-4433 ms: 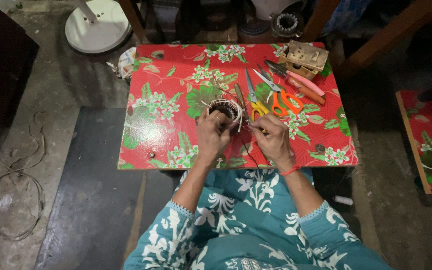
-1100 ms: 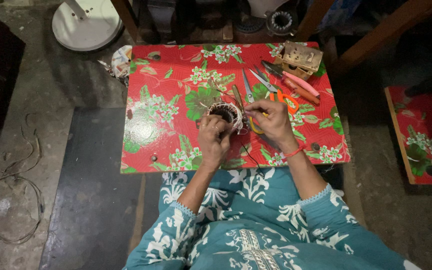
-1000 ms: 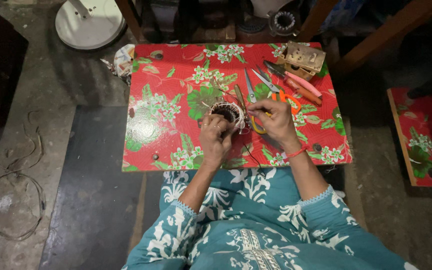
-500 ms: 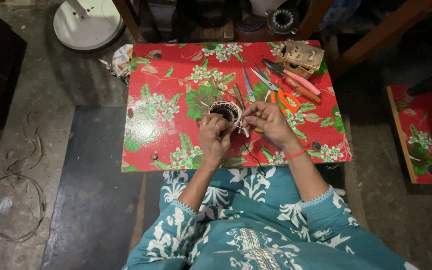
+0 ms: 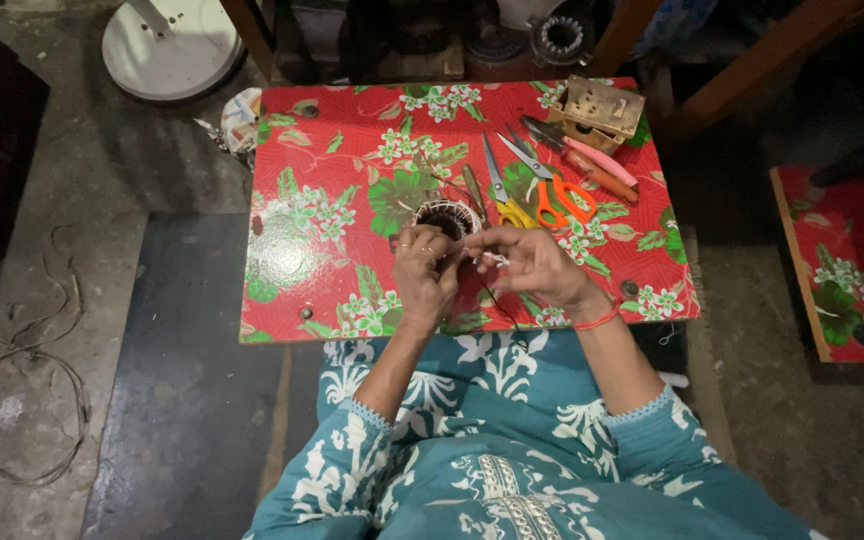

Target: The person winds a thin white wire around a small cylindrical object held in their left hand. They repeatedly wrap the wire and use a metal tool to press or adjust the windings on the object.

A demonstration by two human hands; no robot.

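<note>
While left hand (image 5: 424, 272) grips it, wound ring (image 5: 446, 216) touches right hand (image 5: 529, 265)

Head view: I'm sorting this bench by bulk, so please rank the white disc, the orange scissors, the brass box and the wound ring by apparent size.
1. White disc, though cut off by the frame.
2. Orange scissors and brass box: too alike to rank.
3. Wound ring, partly hidden by the left hand.

Small round wire-wound coil ring (image 5: 446, 215), pale windings, dark hollow centre, upright on red floral tabletop, partly hidden by fingers
</note>
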